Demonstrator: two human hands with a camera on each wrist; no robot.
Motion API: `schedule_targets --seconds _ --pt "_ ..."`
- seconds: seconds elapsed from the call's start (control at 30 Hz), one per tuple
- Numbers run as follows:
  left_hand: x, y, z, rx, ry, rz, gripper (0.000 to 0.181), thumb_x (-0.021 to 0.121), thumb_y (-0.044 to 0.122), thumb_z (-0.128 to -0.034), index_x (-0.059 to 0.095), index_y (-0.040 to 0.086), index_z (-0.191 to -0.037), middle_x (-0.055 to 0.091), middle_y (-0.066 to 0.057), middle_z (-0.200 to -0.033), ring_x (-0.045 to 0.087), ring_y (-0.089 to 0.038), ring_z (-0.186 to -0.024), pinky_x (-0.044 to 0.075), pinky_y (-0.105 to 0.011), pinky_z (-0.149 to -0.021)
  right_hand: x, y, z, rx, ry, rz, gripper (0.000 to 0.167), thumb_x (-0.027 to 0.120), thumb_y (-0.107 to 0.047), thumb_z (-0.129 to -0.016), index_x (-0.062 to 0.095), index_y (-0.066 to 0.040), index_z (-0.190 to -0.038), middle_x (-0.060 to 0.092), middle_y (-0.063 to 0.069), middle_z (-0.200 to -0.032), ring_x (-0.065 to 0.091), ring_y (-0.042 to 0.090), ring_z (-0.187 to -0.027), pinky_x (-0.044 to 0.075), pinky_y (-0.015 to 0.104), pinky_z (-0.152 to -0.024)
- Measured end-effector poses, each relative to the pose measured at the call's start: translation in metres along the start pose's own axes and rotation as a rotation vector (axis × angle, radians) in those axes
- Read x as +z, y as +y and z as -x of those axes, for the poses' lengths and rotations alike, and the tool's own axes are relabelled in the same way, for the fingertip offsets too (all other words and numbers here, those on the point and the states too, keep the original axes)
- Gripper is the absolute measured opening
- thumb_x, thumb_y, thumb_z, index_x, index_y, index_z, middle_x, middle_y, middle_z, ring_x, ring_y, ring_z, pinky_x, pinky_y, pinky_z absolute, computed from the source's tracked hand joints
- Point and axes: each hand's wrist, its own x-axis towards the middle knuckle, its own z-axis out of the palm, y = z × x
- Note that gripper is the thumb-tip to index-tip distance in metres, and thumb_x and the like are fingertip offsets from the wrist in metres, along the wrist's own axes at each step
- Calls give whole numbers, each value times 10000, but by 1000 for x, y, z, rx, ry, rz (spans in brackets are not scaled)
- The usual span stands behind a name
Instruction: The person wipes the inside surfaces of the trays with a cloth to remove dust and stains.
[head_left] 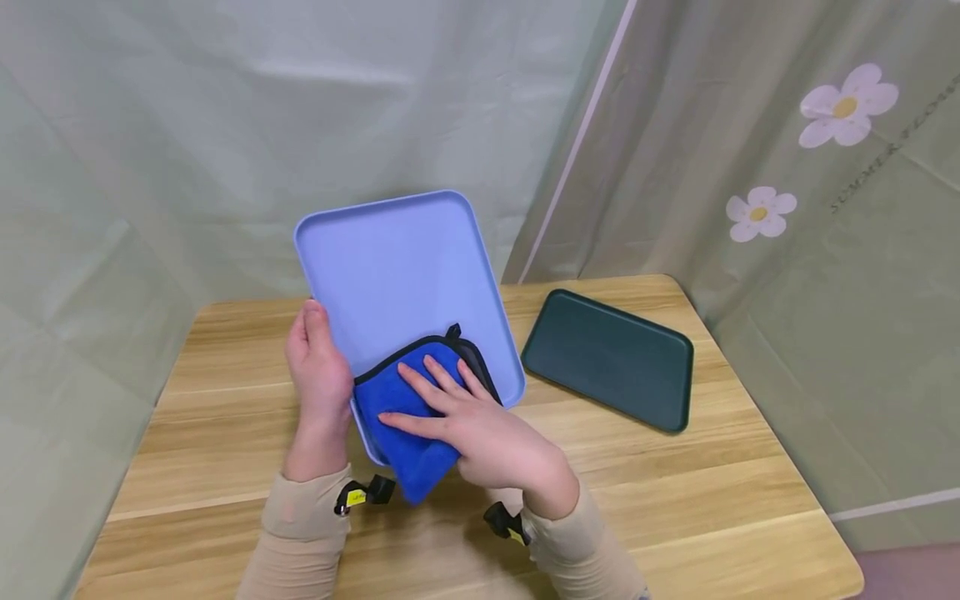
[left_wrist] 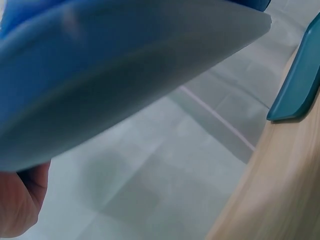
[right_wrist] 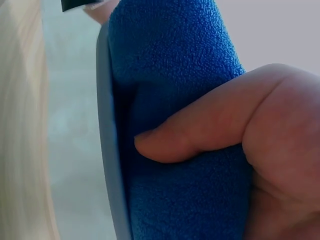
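Observation:
A light blue rectangular tray [head_left: 397,267] is held tilted above the table, its inner face toward me. My left hand [head_left: 321,371] grips the tray's left edge; the left wrist view shows the tray's underside [left_wrist: 150,85] close up. Against the lower part of the tray lies a blue towel [head_left: 420,450] with black edging and a small loop. My right hand [head_left: 491,433] presses on this towel with spread, straight fingers. In the right wrist view the thumb [right_wrist: 175,140] rests on the towel's fuzzy surface, beside the tray's thin rim [right_wrist: 106,140].
On the right side of the wooden table [head_left: 217,400] lies a dark green tray [head_left: 611,358], flat and at an angle. Hanging curtains [head_left: 360,100] stand close behind the table and along its sides. Small black devices [head_left: 367,496] are strapped at both wrists.

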Motion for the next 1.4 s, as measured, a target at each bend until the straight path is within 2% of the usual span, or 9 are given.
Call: schedule_targets --seconds 0.23,0.4,0.7,1.03,1.17,1.4 --pt "-2 2 -1 -3 26 2 361 509 346 -1145 657 133 -895 635 10 -854 604 -147 -803 513 -273 -742 -5 12 8 18 17 -15 1053 601 221 -818 398 -377 -1660 -15 -2 -1795 -97 304 -1629 11 624 -1280" --pt "-4 2 -2 8 36 -28 394 505 351 -1146 592 139 -826 581 17 -819 561 -144 -775 482 -271 -712 -7 21 13 54 27 -39 1121 573 229 -752 375 -387 -1667 -33 -7 -1796 -109 289 -1630 4 627 -1278" --pt "-5 4 -2 -6 33 -23 388 505 376 -1143 608 127 -865 580 0 -841 554 -160 -791 476 -279 -714 -10 31 22 139 37 -114 1168 526 248 -724 350 -414 -1671 -54 -58 -1791 -119 239 -1629 -17 595 -1285" --pt "-3 2 -1 -9 35 -10 388 503 382 -1144 622 126 -877 594 1 -840 562 -155 -785 486 -279 -711 -10 31 23 169 29 -118 1179 546 246 -737 324 -438 -1671 -69 -54 -1787 -130 239 -1627 -31 597 -1283" --pt "-2 1 -1 -16 41 -24 408 498 374 -1147 565 129 -828 549 8 -824 532 -157 -792 465 -276 -727 -9 28 21 176 11 -118 1167 570 238 -748 332 -439 -1667 -80 -42 -1786 -145 254 -1622 -35 605 -1277" --pt "-1 -1 -1 -37 64 -12 395 496 374 -1147 573 124 -852 555 6 -825 541 -156 -777 469 -266 -709 -5 21 16 133 2 -84 1128 627 201 -766 352 -422 -1666 -59 -18 -1790 -109 298 -1623 14 641 -1270"
